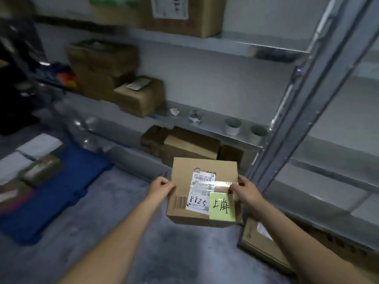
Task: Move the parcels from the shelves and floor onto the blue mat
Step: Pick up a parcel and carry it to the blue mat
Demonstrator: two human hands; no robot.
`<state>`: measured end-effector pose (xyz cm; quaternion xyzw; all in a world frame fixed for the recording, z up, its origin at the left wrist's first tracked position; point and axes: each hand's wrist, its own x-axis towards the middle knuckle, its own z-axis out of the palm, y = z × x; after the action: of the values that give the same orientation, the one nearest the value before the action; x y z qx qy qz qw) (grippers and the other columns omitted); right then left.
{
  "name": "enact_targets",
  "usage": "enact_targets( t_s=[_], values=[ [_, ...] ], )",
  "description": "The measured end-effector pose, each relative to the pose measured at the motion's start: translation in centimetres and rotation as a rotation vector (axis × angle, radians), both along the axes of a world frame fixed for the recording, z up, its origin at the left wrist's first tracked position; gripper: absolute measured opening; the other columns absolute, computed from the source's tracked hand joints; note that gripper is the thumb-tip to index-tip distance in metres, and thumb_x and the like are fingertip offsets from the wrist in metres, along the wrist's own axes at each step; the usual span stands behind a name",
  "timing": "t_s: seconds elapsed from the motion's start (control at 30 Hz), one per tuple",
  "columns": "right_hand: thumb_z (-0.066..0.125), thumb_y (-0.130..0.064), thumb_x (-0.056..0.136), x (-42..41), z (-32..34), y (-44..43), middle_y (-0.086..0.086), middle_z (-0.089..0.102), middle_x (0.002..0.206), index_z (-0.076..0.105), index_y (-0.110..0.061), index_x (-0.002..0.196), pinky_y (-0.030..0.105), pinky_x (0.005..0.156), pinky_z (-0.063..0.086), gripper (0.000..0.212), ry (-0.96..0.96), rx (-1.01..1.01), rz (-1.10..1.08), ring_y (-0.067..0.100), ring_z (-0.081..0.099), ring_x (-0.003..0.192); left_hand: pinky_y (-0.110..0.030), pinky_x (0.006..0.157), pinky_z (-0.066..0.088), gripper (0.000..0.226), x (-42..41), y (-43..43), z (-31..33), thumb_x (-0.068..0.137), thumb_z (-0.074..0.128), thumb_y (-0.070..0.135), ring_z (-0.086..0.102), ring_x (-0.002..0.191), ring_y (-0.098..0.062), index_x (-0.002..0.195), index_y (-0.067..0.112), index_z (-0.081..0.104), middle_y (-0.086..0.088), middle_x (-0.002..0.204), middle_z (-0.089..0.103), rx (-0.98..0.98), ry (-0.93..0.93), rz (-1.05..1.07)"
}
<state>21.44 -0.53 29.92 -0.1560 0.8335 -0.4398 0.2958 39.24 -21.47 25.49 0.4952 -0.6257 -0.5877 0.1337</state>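
The job looks partly done: a few parcels [42, 169] already lie at the far left end of the blue mat [53, 193], though blur hides their number. Several boxes [123, 87] wait on the middle shelf [242, 138], more [190, 146] sit under it, and one flat box [264, 242] lies on the floor by the shelf post. The box [203, 191] in hand is held off the floor in front of the lower shelf, well right of the mat. The left hand [160, 189] grips its left edge, the right hand [244, 189] its right edge. It is brown cardboard, taped, with a white label marked 8825 and a green note [222, 207] at its near right corner
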Motion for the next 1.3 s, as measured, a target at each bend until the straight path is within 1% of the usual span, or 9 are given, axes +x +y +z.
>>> enact_targets(
  t_s=[0.17, 0.3, 0.37, 0.4, 0.57, 0.83, 1.0, 1.13, 1.3],
  values=[
    [0.057, -0.019, 0.09, 7.9, 0.5, -17.4, -0.003, 0.069, 0.102, 0.051, -0.027, 0.126, 0.027, 0.06, 0.051, 0.037, -0.023, -0.025, 0.268, 0.009, 0.067, 0.079, -0.043, 0.08, 0.058, 0.01, 13.2, -10.6, 0.8, 0.086, 0.06, 0.019, 0.064, 0.079, -0.022, 0.078, 0.014, 0.06, -0.008, 0.083, 0.067, 0.039, 0.058, 0.314],
    [0.057, -0.025, 0.091, 15.6, 0.5, -29.4, -0.004, 0.067, 0.104, 0.054, -0.026, 0.129, 0.039, 0.081, 0.055, 0.038, -0.024, -0.058, 0.421, 0.017, 0.066, 0.091, -0.034, 0.071, 0.053, 0.01, 22.6, -17.9, 1.4, 0.089, 0.057, 0.017, 0.059, 0.076, -0.017, 0.08, 0.012, 0.057, -0.004, 0.082, 0.063, -0.028, 0.052, 0.496],
    [0.055, -0.024, 0.093, 19.1, 0.7, -34.3, -0.008, 0.068, 0.097, 0.056, -0.026, 0.127, 0.033, 0.072, 0.055, 0.034, -0.017, -0.089, 0.509, 0.014, 0.065, 0.087, -0.033, 0.065, 0.05, 0.01, 26.6, -20.7, 1.5, 0.089, 0.056, 0.018, 0.058, 0.072, -0.016, 0.082, 0.01, 0.057, -0.003, 0.082, 0.062, -0.052, 0.021, 0.569],
    [0.055, -0.022, 0.093, 20.6, 0.8, -36.4, -0.008, 0.068, 0.096, 0.055, -0.026, 0.126, 0.032, 0.069, 0.055, 0.033, -0.018, -0.099, 0.548, 0.014, 0.065, 0.086, -0.035, 0.065, 0.051, 0.011, 28.4, -21.9, 1.5, 0.089, 0.056, 0.019, 0.058, 0.073, -0.017, 0.084, 0.009, 0.057, -0.004, 0.083, 0.062, -0.062, -0.001, 0.598],
    [0.053, -0.017, 0.093, 25.3, 1.4, -46.0, 0.004, 0.067, 0.108, 0.054, -0.022, 0.124, 0.04, 0.083, 0.055, 0.031, -0.034, -0.034, 0.787, 0.022, 0.065, 0.095, -0.043, 0.077, 0.054, 0.01, 34.0, -27.8, 1.5, 0.087, 0.056, 0.019, 0.059, 0.081, -0.02, 0.085, 0.009, 0.056, -0.008, 0.091, 0.063, -0.065, -0.064, 0.713],
    [0.055, -0.018, 0.091, 27.3, -0.4, -63.6, 0.0, 0.067, 0.111, 0.06, -0.022, 0.117, 0.035, 0.09, 0.05, 0.027, -0.02, 0.023, 1.035, 0.017, 0.064, 0.098, -0.032, 0.064, 0.042, 0.015, 36.1, -39.7, 0.7, 0.088, 0.056, 0.022, 0.054, 0.071, -0.017, 0.078, 0.012, 0.049, -0.005, 0.079, 0.057, -0.099, -0.118, 0.897],
    [0.056, -0.021, 0.091, 26.5, -1.4, -75.5, -0.007, 0.065, 0.107, 0.055, -0.034, 0.118, 0.025, 0.075, 0.047, 0.03, -0.069, 0.013, 1.088, 0.005, 0.061, 0.09, -0.034, 0.064, 0.041, 0.014, 34.7, -48.8, 0.6, 0.091, 0.053, 0.018, 0.051, 0.071, -0.019, 0.082, 0.009, 0.05, -0.007, 0.078, 0.054, -0.065, -0.098, 1.003],
    [0.058, -0.022, 0.091, 25.4, -2.3, -83.7, -0.008, 0.062, 0.11, 0.05, -0.033, 0.129, 0.03, 0.085, 0.047, 0.041, -0.113, 0.038, 1.106, 0.01, 0.061, 0.095, -0.029, 0.062, 0.038, 0.017, 32.9, -55.9, 0.4, 0.089, 0.052, 0.014, 0.044, 0.065, -0.015, 0.074, 0.011, 0.048, -0.002, 0.07, 0.048, -0.056, -0.105, 1.062],
    [0.056, -0.013, 0.093, 24.4, -3.0, -93.3, -0.007, 0.062, 0.112, 0.053, -0.027, 0.127, 0.013, 0.063, 0.042, 0.037, -0.17, -0.012, 1.05, -0.005, 0.057, 0.085, -0.032, 0.068, 0.04, 0.008, 31.5, -64.2, -0.3, 0.088, 0.056, 0.013, 0.05, 0.074, -0.018, 0.081, 0.01, 0.057, -0.006, 0.078, 0.055, 0.016, -0.008, 1.106]
  ],
)
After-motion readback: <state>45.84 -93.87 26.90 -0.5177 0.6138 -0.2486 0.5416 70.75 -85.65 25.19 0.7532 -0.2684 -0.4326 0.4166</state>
